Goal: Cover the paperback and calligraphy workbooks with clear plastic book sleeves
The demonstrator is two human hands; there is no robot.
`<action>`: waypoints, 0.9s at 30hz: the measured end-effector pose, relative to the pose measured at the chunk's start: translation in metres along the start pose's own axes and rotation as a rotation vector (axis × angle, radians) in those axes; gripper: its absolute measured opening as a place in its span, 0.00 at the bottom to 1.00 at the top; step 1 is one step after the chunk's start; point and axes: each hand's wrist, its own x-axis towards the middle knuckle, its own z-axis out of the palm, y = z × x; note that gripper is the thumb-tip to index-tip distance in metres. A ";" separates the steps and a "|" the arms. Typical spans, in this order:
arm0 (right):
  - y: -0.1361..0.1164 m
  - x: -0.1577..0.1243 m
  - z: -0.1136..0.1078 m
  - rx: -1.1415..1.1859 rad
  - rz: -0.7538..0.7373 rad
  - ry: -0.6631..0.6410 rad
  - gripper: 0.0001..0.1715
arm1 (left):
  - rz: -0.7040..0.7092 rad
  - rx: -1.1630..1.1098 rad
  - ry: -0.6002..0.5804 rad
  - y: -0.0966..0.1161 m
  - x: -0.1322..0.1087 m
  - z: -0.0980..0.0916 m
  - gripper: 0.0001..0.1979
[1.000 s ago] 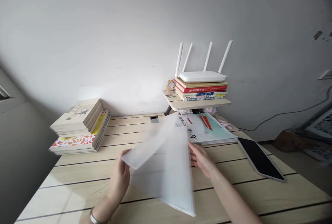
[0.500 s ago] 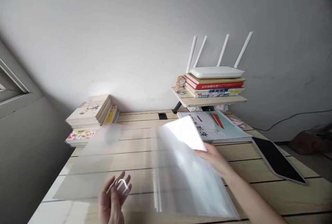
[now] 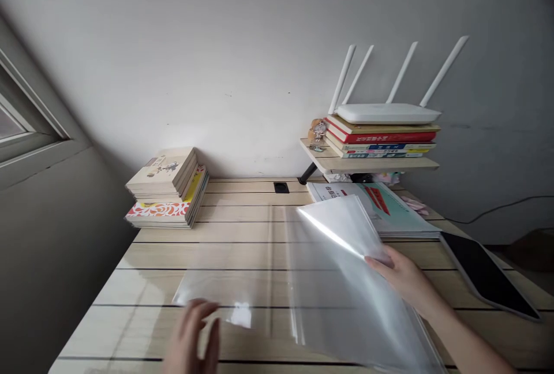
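Note:
Clear plastic book covers (image 3: 341, 299) lie spread in front of me, several layers together on the right side. My right hand (image 3: 398, 267) pinches their upper right edge, thumb on top, and bends the sheets up off the desk. One transparent flap (image 3: 225, 270) lies flat to the left, with wood slats showing through it. Just below that flap's lower left corner is my left hand (image 3: 193, 331), slightly blurred. Its thumb and fingers are apart, and nothing shows between them.
A pile of books (image 3: 164, 189) stands at the back left. Behind the covers lie large workbooks (image 3: 376, 212), with a dark tablet (image 3: 489, 276) to their right. A small raised shelf (image 3: 372, 163) carries books and a white router (image 3: 387, 113). A black desk socket (image 3: 281, 187) sits near the wall.
The left flap has come down flat onto the desk, and my left hand has opened off the plastic. My right hand still grips the layered covers. The camera view has shifted slightly.

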 end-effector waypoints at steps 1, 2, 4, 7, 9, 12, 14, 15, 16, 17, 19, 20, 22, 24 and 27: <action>0.000 0.001 0.001 -0.011 -0.039 0.005 0.21 | 0.148 0.022 -0.147 0.006 0.003 0.012 0.10; 0.001 0.002 0.002 -0.020 -0.075 0.001 0.21 | 0.298 0.046 -0.318 0.012 0.007 0.026 0.12; 0.003 0.003 0.002 -0.043 -0.122 -0.012 0.20 | 0.434 0.140 -0.618 0.022 0.010 0.053 0.22; 0.011 0.004 -0.002 -0.107 -0.139 0.032 0.21 | 0.410 0.267 -0.812 0.024 0.007 0.080 0.35; 0.017 0.005 -0.008 -0.159 -0.120 0.091 0.21 | 0.393 0.319 -0.818 0.017 -0.001 0.087 0.39; 0.023 0.005 -0.016 -0.204 -0.095 0.113 0.22 | 0.454 0.411 -0.750 0.005 -0.013 0.090 0.40; 0.022 0.003 -0.021 -0.210 -0.093 0.106 0.23 | 0.513 0.494 -0.683 0.001 -0.019 0.090 0.39; 0.020 0.002 -0.022 -0.215 -0.093 0.113 0.23 | 0.539 0.526 -0.653 0.000 -0.021 0.091 0.39; 0.017 0.000 -0.024 -0.222 -0.095 0.128 0.23 | 0.560 0.548 -0.631 -0.001 -0.021 0.091 0.38; 0.013 -0.002 -0.025 -0.231 -0.100 0.146 0.23 | 0.573 0.560 -0.616 -0.001 -0.022 0.091 0.38; 0.006 -0.007 -0.026 -0.240 -0.119 0.170 0.22 | 0.580 0.560 -0.600 0.001 -0.020 0.091 0.37; 0.003 -0.009 -0.026 -0.239 -0.132 0.173 0.21 | 0.575 0.553 -0.601 0.002 -0.019 0.091 0.37; 0.001 -0.010 -0.027 -0.238 -0.152 0.184 0.20 | 0.552 0.531 -0.620 0.004 -0.017 0.090 0.34; 0.002 -0.008 -0.028 -0.240 -0.159 0.233 0.19 | 0.517 0.505 -0.652 0.008 -0.016 0.089 0.31; 0.011 0.000 -0.028 -0.192 -0.123 0.289 0.17 | 0.432 0.464 -0.700 0.021 -0.012 0.087 0.25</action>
